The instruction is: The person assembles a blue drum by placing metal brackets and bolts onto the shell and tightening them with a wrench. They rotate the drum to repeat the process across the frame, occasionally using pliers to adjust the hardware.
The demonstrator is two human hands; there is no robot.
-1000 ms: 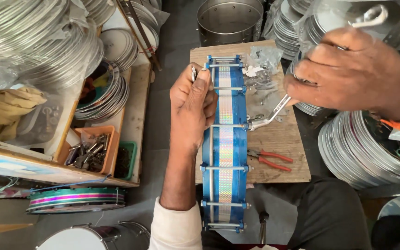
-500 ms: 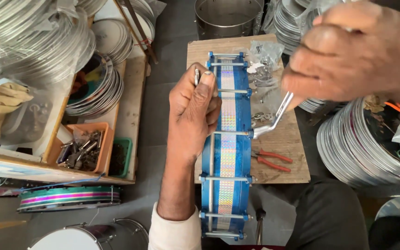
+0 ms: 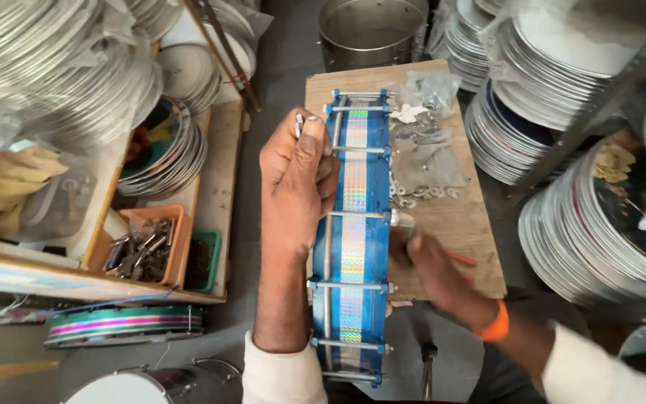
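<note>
A blue drum shell (image 3: 354, 247) with a shiny holographic strip and metal tension rods stands on edge in front of me. My left hand (image 3: 295, 178) grips its left rim near the top, and a short metal piece sticks out between the fingers. My right hand (image 3: 431, 268), with an orange wristband, is blurred low at the shell's right side, by a tension rod lug. A metal tool shows at its fingertips (image 3: 404, 219); whether the hand grips it I cannot tell.
A wooden board (image 3: 463, 224) behind the drum carries plastic bags of hardware (image 3: 431, 138) and loose washers (image 3: 413, 196). Stacks of metal hoops (image 3: 540, 112) crowd the right and upper left. An orange tray of tools (image 3: 147, 243) sits left, a metal pot (image 3: 371, 30) beyond.
My right hand has dropped from high up near the camera down to the drum's right side. The left hand has kept its hold on the rim.
</note>
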